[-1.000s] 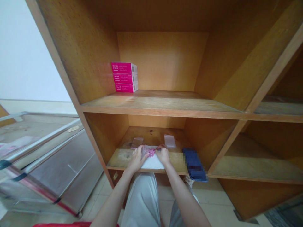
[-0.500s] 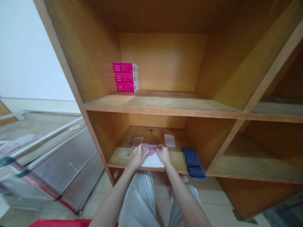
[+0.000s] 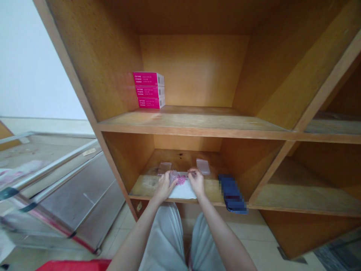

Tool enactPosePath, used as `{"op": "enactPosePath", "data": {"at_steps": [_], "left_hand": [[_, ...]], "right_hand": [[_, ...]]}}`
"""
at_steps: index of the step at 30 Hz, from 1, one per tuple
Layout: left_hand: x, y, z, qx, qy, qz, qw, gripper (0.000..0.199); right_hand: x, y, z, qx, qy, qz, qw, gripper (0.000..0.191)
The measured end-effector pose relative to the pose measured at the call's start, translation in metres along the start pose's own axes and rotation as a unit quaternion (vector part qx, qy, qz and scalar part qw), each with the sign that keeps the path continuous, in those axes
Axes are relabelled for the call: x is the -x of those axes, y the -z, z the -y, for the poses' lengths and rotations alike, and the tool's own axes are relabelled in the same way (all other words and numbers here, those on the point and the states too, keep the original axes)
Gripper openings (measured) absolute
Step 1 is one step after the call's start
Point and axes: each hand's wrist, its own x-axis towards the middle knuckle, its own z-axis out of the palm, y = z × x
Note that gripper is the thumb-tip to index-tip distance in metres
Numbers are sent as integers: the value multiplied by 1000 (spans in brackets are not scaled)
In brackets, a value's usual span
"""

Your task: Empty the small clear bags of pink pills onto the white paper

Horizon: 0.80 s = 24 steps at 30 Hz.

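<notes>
A white sheet (image 3: 183, 191) lies at the front of the lower shelf, with a cluster of small pink beads (image 3: 181, 180) on its upper part. My left hand (image 3: 164, 186) is wrapped round a small clear container (image 3: 173, 175) at the left of the beads. To their right, my right hand (image 3: 196, 181) has its fingers curled together at the sheet's edge; what they hold, if anything, is too small to tell. Behind the hands lie two clear plastic bags, one at the left (image 3: 164, 168) and one at the right (image 3: 203, 166).
Several pink boxes (image 3: 149, 91) are stacked on the upper shelf (image 3: 191, 122). A dark blue pixelated item (image 3: 232, 194) overhangs the lower shelf's front edge at right. A metal-framed cart (image 3: 70, 188) stands left. Something red (image 3: 76, 265) shows at the bottom left.
My right hand has shifted slightly right and its fingers have moved a little away from the beads. My left hand stays beside them with the container. The camera view has shifted slightly.
</notes>
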Motion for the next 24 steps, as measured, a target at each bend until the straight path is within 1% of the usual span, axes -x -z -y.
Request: {"op": "enactPosePath", "data": {"at_steps": [3, 6, 10, 13, 15, 16, 19, 21, 22, 24], "left_hand": [[0, -1, 1, 4, -3, -1, 1000, 44], [1, -2, 3, 6, -6, -4, 1000, 44], [0, -5, 6, 2, -10, -8, 1000, 43], [0, -6, 7, 4, -18, -5, 1000, 43], [1, -6, 8, 9, -20, -4, 1000, 42], [1, -6, 8, 12, -18, -6, 1000, 43], [1, -6, 9, 18, -15, -7, 1000, 44], [1, -6, 10, 18, -14, -6, 1000, 45], [0, -6, 10, 18, -13, -4, 1000, 45], [0, -5, 10, 19, -11, -3, 1000, 46]], "right_hand": [[-1, -3, 11, -30, 13, -14, 999, 8], [-2, -12, 23, -57, 21, 4, 998, 9], [-4, -26, 32, -44, 23, 56, 997, 9], [-5, -31, 32, -29, 28, 139, 990, 15], [-6, -29, 30, -40, 25, 181, 982, 23], [-7, -27, 29, -48, 21, 183, 982, 25], [-11, -16, 22, -49, 1, 137, 989, 23], [-12, -8, 14, -19, -4, 125, 992, 21], [-12, -4, 10, 6, -4, 131, 991, 20], [-10, 3, 2, 58, 1, 163, 985, 23]]}}
